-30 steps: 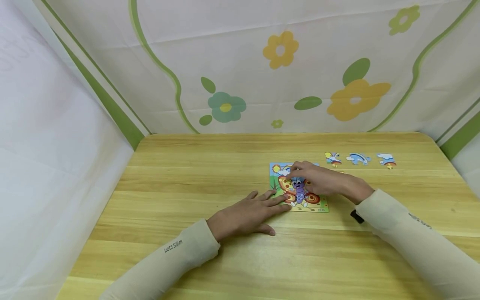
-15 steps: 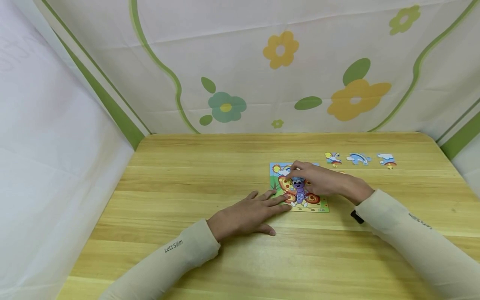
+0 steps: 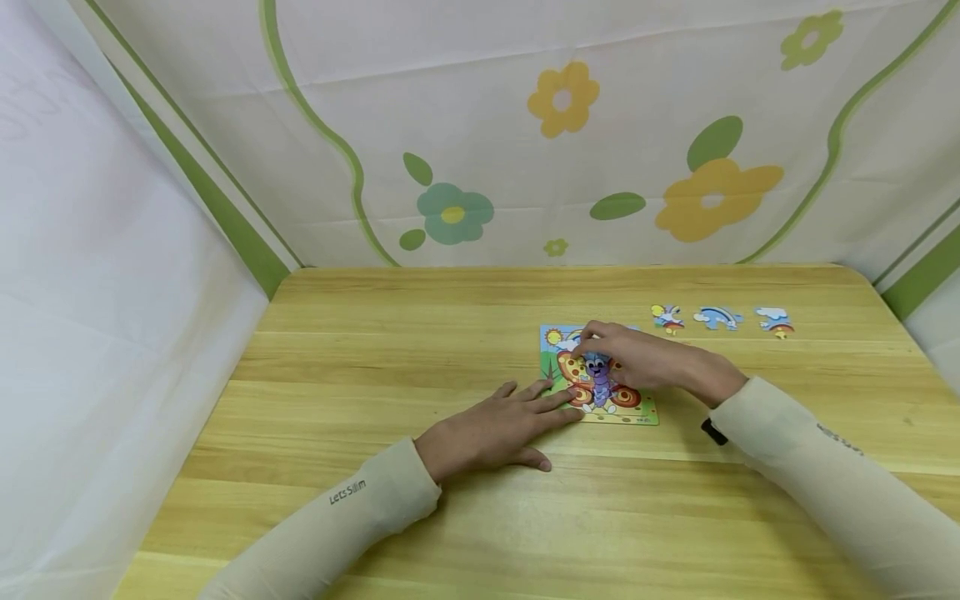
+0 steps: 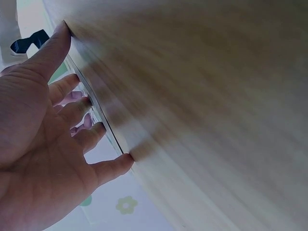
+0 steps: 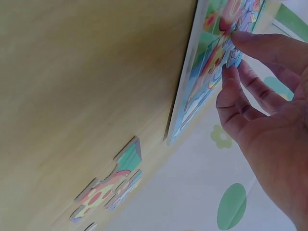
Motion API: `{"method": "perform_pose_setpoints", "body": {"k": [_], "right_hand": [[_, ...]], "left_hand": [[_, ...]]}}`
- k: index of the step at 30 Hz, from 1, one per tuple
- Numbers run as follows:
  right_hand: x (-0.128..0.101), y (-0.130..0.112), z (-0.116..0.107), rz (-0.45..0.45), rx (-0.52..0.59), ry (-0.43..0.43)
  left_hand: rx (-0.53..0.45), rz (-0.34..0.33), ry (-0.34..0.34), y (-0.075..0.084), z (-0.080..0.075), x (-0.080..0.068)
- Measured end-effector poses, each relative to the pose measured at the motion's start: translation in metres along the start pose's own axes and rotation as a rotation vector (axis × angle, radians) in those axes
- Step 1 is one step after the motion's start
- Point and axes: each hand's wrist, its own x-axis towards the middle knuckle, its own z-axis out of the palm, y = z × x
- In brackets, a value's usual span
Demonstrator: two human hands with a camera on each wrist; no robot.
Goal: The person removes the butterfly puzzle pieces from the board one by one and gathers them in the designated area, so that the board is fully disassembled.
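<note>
Item: butterfly jigsaw board (image 3: 597, 377), flat on the wooden table (image 3: 420, 350); we press our left hand (image 3: 491, 429), fingers straight, on its near-left corner. Our right hand (image 3: 645, 358) pinches a puzzle piece (image 5: 234, 57) over the picture's middle. We judge it best lowered flat, board pinned steady.

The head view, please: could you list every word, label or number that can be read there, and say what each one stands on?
"Lets Slim": dark print on the left sleeve, near the cuff.
Right sleeve: dark print too, but foreshortened and too small to read.
Butterfly puzzle board: pictures only; small marks at its near right corner are too small to read.
Loose puzzle pieces: pictures only, no lettering visible.
Flowered cloth backdrop: no words.
</note>
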Motion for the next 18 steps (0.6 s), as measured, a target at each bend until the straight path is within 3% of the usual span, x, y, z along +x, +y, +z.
{"method": "perform_pose_setpoints", "body": {"k": [18], "right_hand": [[0.0074,0.0038,-0.0069,-0.027,0.064,-0.021]], "left_hand": [[-0.012,-0.008,-0.016,0.0016,-0.0016,0.0008]]}}
